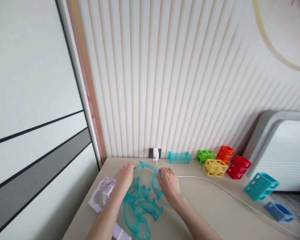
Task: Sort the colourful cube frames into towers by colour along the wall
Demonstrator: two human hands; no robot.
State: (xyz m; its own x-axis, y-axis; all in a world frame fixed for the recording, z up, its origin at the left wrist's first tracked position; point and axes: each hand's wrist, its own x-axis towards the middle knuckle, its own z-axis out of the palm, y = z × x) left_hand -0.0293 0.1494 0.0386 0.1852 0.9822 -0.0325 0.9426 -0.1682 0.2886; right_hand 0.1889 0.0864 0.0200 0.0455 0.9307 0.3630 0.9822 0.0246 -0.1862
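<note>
My left hand (pixel 125 176) is closed at the left end of a translucent teal track piece (pixel 148 166), its fingertips partly hidden. With its fingers curled, my right hand (pixel 169 184) grips the upper edge of a curved teal track piece (pixel 156 185), close to the other end of the first piece. Between my forearms lies a loose pile of similar curved teal track pieces (pixel 147 205), several of them overlapping. A ring-like teal piece (pixel 143 229) is at the near end of the pile.
A straight teal piece (pixel 179 157) stands by the wall. Green (pixel 205 156), yellow (pixel 215 167), red (pixel 238 167), teal (pixel 261 186) and blue (pixel 280 211) frame blocks line the right side. A white cable (pixel 202 177) runs from a charger (pixel 155 154). A purple-white patterned box (pixel 98 201) lies left.
</note>
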